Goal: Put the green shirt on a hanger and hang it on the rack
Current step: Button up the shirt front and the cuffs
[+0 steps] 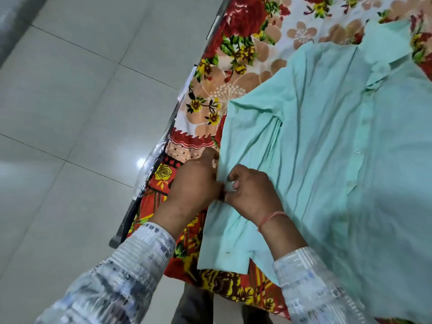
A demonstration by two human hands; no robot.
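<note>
Patterned sleeves (131,272) enter from the bottom edge, nearest the camera, and lead up to two bare hands that meet over the green shirt (327,141). That shirt lies spread flat on a floral bedsheet (247,66), its collar toward the far end and its hem at the near end. At the shirt's left edge, the left hand (196,183) has its fingers curled in and pinched on a fold of the fabric, the thumb lying along the cloth's border. Just beside it, resting on the shirt itself, the right hand (252,195) has its fingers bent tight and gathered on the same bunched fold, so the two hands touch at the knuckles. A thin red thread (271,218) circles the right wrist. Left of the shirt, the sheet hangs over a dark bed-frame edge (131,213), and beyond that edge lies a pale tiled floor (70,113). Farther along the shirt, a button placket (361,127) runs toward the collar (383,64).
</note>
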